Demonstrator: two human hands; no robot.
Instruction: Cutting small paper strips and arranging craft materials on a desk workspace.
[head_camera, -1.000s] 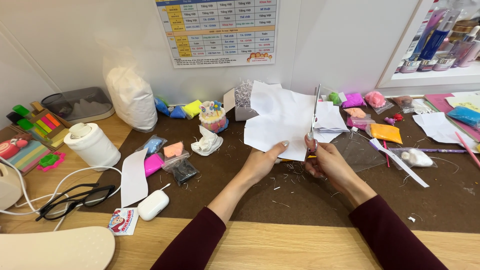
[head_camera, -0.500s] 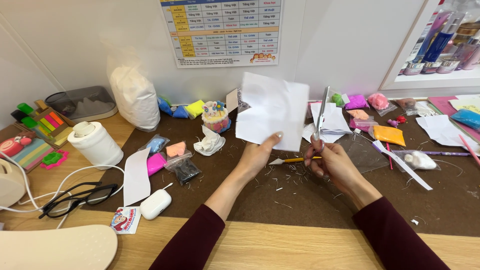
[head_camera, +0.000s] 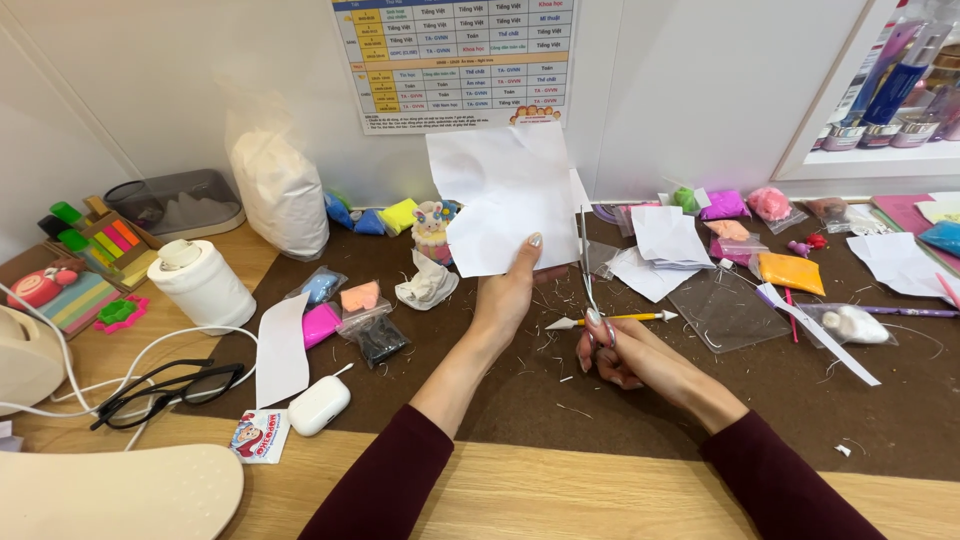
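Your left hand (head_camera: 505, 300) holds the crumpled white sheet of paper (head_camera: 505, 200) upright above the brown worktop (head_camera: 700, 400), its long axis near vertical, lower edge pinched between thumb and fingers (head_camera: 535, 243) closed on it. Your right hand (head_camera: 620, 350) grips the slim metal scissors (head_camera: 585, 262), fingers curled through the handles, blades pointing straight up just beside the sheet's right edge. A yellow-shafted white-tipped tool (head_camera: 610, 319) lies crosswise behind the scissors
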